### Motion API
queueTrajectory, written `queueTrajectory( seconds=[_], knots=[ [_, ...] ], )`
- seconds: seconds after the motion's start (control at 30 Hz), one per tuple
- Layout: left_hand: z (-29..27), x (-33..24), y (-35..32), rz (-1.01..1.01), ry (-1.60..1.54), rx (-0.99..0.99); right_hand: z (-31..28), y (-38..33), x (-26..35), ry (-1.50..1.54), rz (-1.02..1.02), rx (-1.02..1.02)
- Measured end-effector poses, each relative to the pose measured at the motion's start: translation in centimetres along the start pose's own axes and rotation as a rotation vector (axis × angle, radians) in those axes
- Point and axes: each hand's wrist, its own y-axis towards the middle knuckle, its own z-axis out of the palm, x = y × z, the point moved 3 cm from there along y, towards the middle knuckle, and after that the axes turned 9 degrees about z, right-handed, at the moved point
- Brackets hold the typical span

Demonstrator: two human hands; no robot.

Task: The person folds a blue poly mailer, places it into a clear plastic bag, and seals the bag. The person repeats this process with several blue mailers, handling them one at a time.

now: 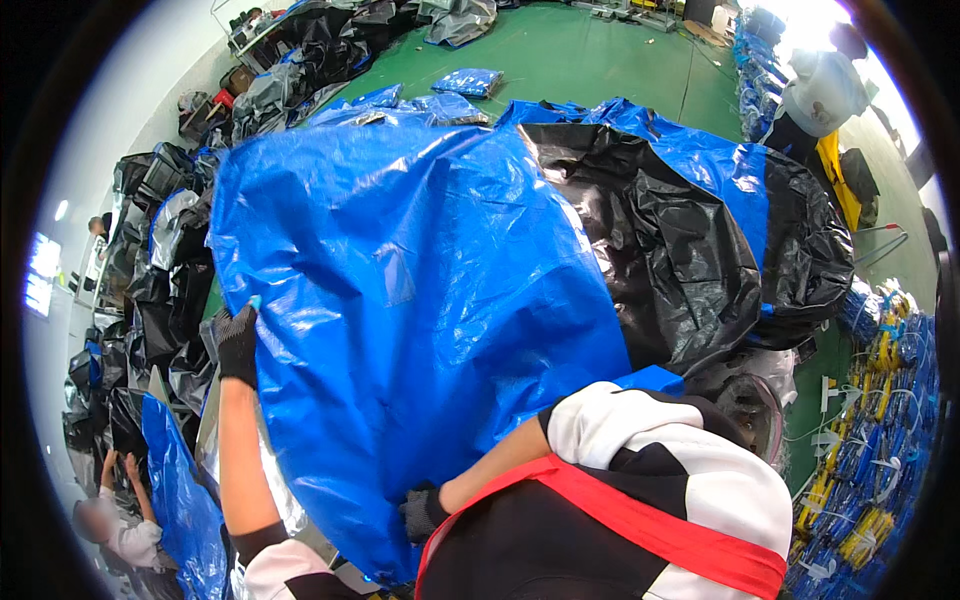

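Observation:
A large blue tarp (440, 270) spreads creased in front of me, its left edge running down toward my body. My left hand (237, 343), in a black knit glove, grips that edge, with the thumb on the blue face and the fingers behind it. Close to my waist, my right hand (424, 512), in a dark grey glove, is closed on the tarp's near part; its fingers are partly hidden. To the right of the blue sheet lies crumpled black sheeting (660, 240).
Heaps of black and silver sheeting (175, 250) line the left wall. A folded blue packet (468, 82) lies on the green floor (600, 60). Blue and yellow bundles (870, 450) are stacked at right. One person (822, 95) is at the far right, another (130, 530) at lower left.

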Motion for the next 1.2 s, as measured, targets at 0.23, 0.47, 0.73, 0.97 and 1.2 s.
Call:
queueTrajectory(
  seconds=[0.23, 0.47, 0.73, 0.97, 1.2],
  knots=[
    [-13.3, 10.9, -11.1, 0.141, 0.538, -0.465, -22.6, -9.5, -2.0, -0.008, -0.141, -1.117],
    [-23.7, 25.4, -25.1, -0.292, 1.071, -0.523, -29.0, -27.6, -22.8, -0.784, 0.736, -1.141],
    [-17.0, 32.6, -30.0, -1.250, 0.767, -0.181, -28.0, -29.2, -25.0, -0.305, 0.733, -1.047],
    [10.4, 7.4, -13.1, 0.019, 0.429, 0.124, -35.4, -38.2, -25.9, -0.380, 1.620, -0.849],
    [22.8, -12.3, -4.7, 0.307, 0.290, 0.347, -38.8, -39.4, -26.5, -0.758, 1.309, -0.726]
  ],
)
